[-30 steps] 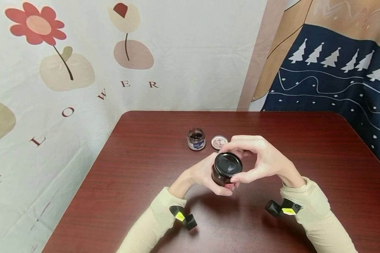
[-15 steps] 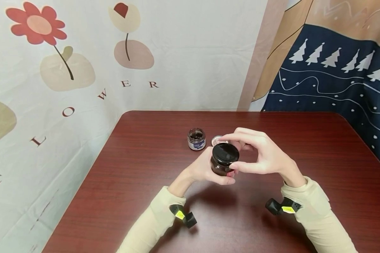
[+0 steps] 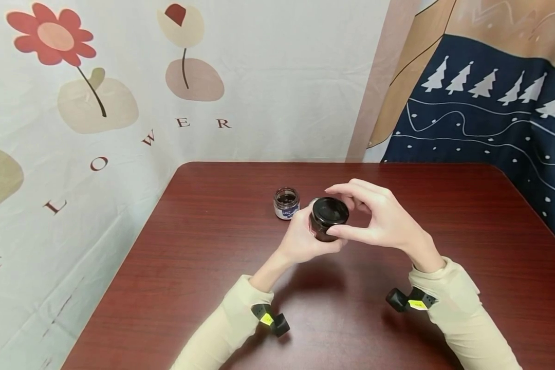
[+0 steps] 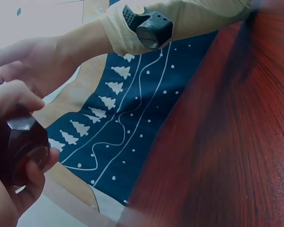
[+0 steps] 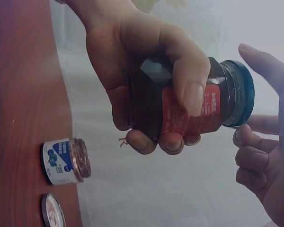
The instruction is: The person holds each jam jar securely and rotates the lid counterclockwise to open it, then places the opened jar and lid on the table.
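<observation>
My left hand (image 3: pixel 300 241) grips a dark faceted glass jar (image 3: pixel 321 232) with a red label (image 5: pixel 173 113), holding it above the table. Its black lid (image 3: pixel 330 210) is on and faces up toward the head camera. Around that lid my right hand (image 3: pixel 383 213) is spread loosely. Its thumb lies at the lid's near side, and the index finger stretches out past the far side. In the right wrist view the curled lower fingers (image 5: pixel 253 161) sit close to the lid's rim; whether they press on it I cannot tell.
An uncovered small jar (image 3: pixel 287 205) with a white-and-blue label stands farther back on the reddish-brown table (image 3: pixel 213 226). Beside it lies a loose lid (image 5: pixel 53 211), mostly hidden in the head view. Printed cloths (image 3: pixel 282 77) hang behind the table.
Both hands have carried the jar away from the body, so it now covers most of the loose lid. My right index finger has lifted off from around the jar's lid.
</observation>
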Demonstrator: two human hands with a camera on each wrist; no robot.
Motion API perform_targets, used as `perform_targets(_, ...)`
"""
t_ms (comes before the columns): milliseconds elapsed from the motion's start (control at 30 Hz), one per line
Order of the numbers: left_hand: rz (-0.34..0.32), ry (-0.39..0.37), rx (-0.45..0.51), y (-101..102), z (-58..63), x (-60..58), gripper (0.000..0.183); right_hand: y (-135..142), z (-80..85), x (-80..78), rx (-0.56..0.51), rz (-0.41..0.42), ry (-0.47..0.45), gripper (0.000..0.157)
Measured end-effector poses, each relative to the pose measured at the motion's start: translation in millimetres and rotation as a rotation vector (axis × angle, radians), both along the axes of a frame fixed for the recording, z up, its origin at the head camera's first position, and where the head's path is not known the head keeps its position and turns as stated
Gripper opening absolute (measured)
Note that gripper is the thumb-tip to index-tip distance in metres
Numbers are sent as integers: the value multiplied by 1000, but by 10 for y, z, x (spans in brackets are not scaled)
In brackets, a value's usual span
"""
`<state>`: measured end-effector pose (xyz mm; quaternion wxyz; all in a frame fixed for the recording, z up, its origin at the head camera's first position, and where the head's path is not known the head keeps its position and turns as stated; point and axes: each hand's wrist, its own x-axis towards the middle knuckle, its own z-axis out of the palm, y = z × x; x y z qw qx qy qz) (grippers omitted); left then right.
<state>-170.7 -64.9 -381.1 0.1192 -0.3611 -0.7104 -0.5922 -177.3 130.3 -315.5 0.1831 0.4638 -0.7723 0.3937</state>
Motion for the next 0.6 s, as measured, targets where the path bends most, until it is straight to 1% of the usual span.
perform_targets(167,95,14,-42,12,-6,6,52,-4,-19,-12,9,-41,4,51)
perform_targets(333,148,41,-92,15,1,12,53,8,-24,-19,19,-46,6,48)
perform_targets(467,160,56,-112,11,1,12,53,20,-19,-21,38,-51,7,48)
perform_targets(600,151,41,-126,6,-7,9,55,26,-10,-21,56,-49,-3,48)
